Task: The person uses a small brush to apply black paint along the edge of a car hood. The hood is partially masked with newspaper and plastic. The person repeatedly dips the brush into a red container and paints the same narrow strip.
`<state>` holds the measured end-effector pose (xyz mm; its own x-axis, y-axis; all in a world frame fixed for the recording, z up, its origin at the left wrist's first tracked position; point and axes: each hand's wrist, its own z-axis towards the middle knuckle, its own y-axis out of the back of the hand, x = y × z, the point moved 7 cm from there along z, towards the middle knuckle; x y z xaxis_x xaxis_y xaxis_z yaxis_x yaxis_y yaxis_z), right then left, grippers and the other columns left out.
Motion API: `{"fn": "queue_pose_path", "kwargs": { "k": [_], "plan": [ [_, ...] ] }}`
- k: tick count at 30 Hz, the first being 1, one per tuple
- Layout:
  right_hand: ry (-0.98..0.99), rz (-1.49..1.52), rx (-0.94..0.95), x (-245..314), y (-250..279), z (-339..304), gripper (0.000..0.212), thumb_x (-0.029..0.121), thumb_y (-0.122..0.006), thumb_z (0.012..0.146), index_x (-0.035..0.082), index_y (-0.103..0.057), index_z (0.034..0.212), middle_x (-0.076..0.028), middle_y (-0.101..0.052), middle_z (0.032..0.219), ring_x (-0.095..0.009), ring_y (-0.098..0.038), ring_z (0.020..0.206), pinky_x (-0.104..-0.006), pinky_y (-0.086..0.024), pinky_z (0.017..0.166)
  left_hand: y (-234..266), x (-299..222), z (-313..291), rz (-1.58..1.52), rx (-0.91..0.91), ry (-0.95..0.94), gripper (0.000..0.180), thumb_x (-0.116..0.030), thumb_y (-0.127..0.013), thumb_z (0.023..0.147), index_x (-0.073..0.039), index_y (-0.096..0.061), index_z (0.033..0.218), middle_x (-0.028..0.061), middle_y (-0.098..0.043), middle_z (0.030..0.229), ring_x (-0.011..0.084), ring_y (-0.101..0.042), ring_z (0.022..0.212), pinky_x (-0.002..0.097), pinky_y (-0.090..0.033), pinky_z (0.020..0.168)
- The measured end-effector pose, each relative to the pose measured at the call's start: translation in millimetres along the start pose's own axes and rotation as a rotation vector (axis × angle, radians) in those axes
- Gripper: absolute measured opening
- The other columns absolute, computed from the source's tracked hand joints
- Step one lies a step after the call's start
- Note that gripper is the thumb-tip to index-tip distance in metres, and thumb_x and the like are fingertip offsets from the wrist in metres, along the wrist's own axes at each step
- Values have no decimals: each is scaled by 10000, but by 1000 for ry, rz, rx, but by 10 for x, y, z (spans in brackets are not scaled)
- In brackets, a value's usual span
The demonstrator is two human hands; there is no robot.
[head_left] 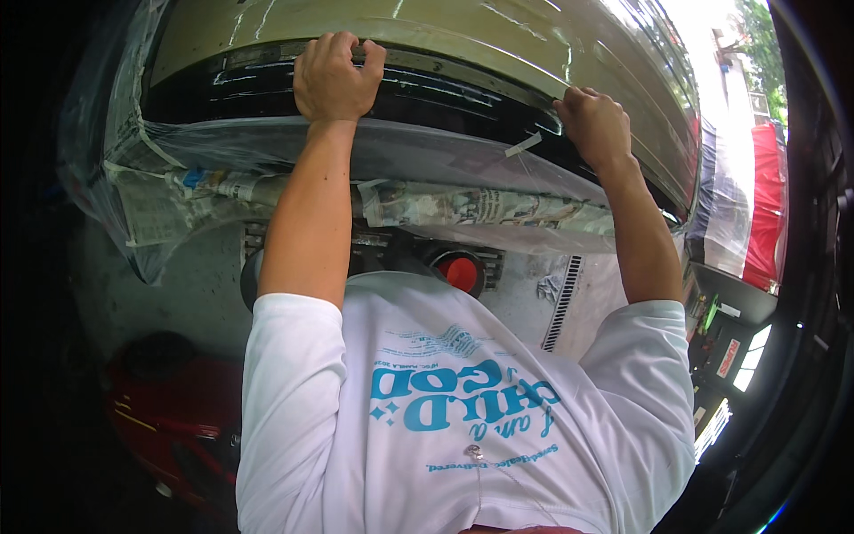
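My left hand (336, 78) is closed, fingers curled and thumb pressed in, against the line where a glossy tan vehicle panel (454, 40) meets a black band (427, 92). Along that line runs a narrow greyish-brown strip (445, 68), passing under the left hand and reaching toward the right one. Farther right, my right hand (594, 125) is closed in a fist at the lower edge of the black band. The fingers hide what either hand grips, if anything. A short piece of pale tape (523, 145) sticks out below the black band, between the hands.
Clear plastic sheeting (240, 138) and a roll of newspaper (480, 205) hang below the panel. On the floor stand a dark round object with a red centre (460, 273) and a drain grate (562, 303). A red vehicle (178, 418) is at lower left, red cloth (767, 205) at right.
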<state>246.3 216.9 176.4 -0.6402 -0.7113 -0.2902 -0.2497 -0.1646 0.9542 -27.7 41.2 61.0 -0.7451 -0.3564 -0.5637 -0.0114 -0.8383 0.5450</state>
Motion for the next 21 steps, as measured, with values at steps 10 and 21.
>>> {"fn": "queue_pose_path", "kwargs": {
  "k": [10, 21],
  "plan": [
    [86, 4, 69, 48, -288, -267, 319, 144, -645, 961, 120, -687, 1277, -213, -703, 1130, -432, -734, 956, -541, -599, 809, -14, 44, 14, -2, 25, -3, 212, -309, -678, 884, -119, -659, 794, 14, -648, 807, 270, -642, 850, 439, -522, 817],
    [-120, -1, -25, 179, -360, -407, 273, 91, -591, 974, 97, -655, 1240, -191, -686, 1157, -380, -732, 1041, -486, -612, 828, -15, 23, 50, 18, -20, -36, 179, -292, -693, 869, -135, -668, 785, -4, -645, 790, 248, -649, 816, 422, -513, 767]
  ]
}}
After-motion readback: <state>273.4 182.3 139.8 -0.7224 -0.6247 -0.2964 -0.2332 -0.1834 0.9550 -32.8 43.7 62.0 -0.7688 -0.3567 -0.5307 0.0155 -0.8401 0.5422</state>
